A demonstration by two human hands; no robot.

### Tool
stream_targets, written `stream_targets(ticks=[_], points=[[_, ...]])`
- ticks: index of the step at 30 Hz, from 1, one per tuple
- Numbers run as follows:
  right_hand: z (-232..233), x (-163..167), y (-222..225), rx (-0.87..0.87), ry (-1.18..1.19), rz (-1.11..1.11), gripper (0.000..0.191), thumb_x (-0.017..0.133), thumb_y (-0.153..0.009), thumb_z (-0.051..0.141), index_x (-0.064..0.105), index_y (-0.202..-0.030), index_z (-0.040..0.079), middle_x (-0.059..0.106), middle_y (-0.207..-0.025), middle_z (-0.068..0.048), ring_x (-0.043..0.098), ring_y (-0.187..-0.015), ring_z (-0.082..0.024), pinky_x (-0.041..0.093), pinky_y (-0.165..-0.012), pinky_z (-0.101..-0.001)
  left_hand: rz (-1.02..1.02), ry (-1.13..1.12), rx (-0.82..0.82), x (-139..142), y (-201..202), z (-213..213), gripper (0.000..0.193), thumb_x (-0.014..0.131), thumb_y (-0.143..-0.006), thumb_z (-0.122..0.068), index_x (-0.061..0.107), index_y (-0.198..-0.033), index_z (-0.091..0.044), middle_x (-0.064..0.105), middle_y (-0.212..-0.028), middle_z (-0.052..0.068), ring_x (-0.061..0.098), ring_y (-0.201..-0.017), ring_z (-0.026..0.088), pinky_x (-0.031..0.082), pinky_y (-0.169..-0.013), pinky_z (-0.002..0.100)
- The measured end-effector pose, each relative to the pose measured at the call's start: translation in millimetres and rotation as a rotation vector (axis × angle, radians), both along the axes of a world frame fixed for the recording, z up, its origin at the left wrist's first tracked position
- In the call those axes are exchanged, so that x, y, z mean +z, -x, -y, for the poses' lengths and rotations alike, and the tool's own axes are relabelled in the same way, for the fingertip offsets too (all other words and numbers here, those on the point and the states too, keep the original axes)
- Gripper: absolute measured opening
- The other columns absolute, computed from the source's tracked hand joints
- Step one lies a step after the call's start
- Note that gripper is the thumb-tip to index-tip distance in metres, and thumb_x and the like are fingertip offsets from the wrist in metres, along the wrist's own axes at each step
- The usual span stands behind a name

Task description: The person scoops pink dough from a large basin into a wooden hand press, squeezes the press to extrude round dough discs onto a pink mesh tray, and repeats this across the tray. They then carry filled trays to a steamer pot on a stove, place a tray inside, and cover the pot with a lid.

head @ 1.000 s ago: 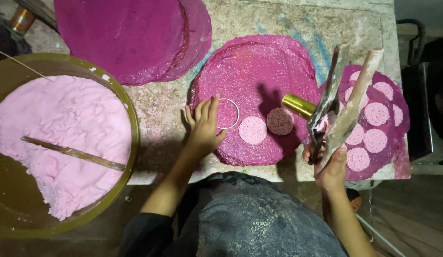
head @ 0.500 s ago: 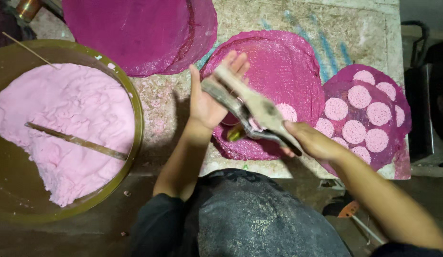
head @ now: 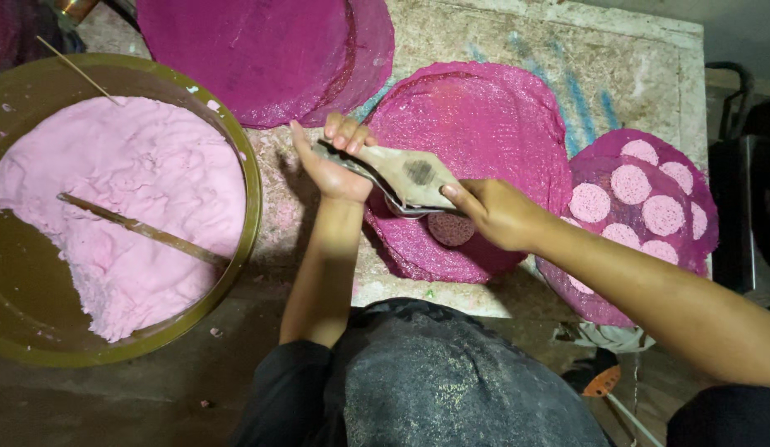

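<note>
My left hand [head: 335, 161], center frame, cups palm-up around the tip of the flat paddle tool [head: 401, 175]. My right hand [head: 493, 213] grips its other end, fingers closed. The tool lies over the magenta sheet [head: 484, 124], w/ a cut dark-pink disc [head: 451, 229] just below it. Right of frame: sheet w/ round holes [head: 642, 199]. Left: olive basin [head: 240, 165] w/ pink dough [head: 112, 190] & a stick [head: 145, 232].

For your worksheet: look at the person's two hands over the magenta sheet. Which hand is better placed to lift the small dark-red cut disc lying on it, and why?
Probably the right hand: it sits just beside the dark-red disc on the magenta sheet, though it grips the flat tool. The left hand lies farther off, cupped around the tool's far end.
</note>
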State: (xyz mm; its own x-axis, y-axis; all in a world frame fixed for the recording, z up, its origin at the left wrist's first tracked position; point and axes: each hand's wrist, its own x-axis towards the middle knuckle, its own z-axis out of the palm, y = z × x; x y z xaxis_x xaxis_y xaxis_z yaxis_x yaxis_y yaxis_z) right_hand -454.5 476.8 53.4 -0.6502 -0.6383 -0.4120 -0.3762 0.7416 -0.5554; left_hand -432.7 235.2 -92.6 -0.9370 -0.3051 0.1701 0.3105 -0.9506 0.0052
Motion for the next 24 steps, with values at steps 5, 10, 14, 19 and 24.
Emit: stream_targets(ticks=[5,10,14,19,24], points=[[-11,11,9,-0.034,-0.199,-0.040,0.065,0.039,-0.102,0.056,0.072,-0.116,0.003,0.071,-0.079,-0.027,0.072,-0.082,-0.044,0.053,-0.080,-0.0523,0.160,-0.092,0.031,-8,10,-25,0.054,0.041,-0.099,-0.066,0.047,-0.075,-0.018,0.041,-0.064,-0.004,0.042,-0.062,0.014,0.044,-0.073,0.035],[-10,5,17,-0.036,-0.214,-0.248,0.062,0.043,-0.101,0.057,0.069,-0.121,0.004,0.069,-0.082,-0.030,0.067,-0.083,-0.049,0.051,-0.078,-0.0581,0.190,-0.100,0.046,0,33,-24,0.055,0.038,-0.098,-0.066,0.044,-0.070,-0.019,0.036,-0.059,-0.005,0.037,-0.056,0.013,0.040,-0.067,0.034],[0,-15,15,-0.026,-0.095,-0.317,0.057,0.045,-0.102,0.054,0.067,-0.122,0.005,0.068,-0.081,-0.031,0.066,-0.080,-0.050,0.050,-0.073,-0.0596,0.157,-0.038,0.070,10,33,-3,0.058,0.036,-0.098,-0.068,0.042,-0.069,-0.018,0.033,-0.057,-0.006,0.032,-0.051,0.012,0.036,-0.061,0.032],[-2,-38,8,0.014,0.005,-0.219,0.053,0.043,-0.105,0.049,0.069,-0.113,0.004,0.068,-0.083,-0.029,0.066,-0.079,-0.049,0.050,-0.073,-0.0582,0.189,0.023,0.121,7,16,6,0.060,0.035,-0.100,-0.068,0.040,-0.067,-0.018,0.031,-0.056,-0.005,0.027,-0.050,0.011,0.030,-0.054,0.031],[-22,-28,22,-0.060,-0.231,-0.002,0.052,0.036,-0.105,0.049,0.066,-0.121,0.010,0.072,-0.076,-0.024,0.072,-0.068,-0.040,0.057,-0.072,-0.0502,0.354,-0.110,0.095,16,17,-32,0.057,0.035,-0.097,-0.066,0.039,-0.064,-0.019,0.032,-0.052,-0.005,0.030,-0.046,0.012,0.033,-0.052,0.031]])
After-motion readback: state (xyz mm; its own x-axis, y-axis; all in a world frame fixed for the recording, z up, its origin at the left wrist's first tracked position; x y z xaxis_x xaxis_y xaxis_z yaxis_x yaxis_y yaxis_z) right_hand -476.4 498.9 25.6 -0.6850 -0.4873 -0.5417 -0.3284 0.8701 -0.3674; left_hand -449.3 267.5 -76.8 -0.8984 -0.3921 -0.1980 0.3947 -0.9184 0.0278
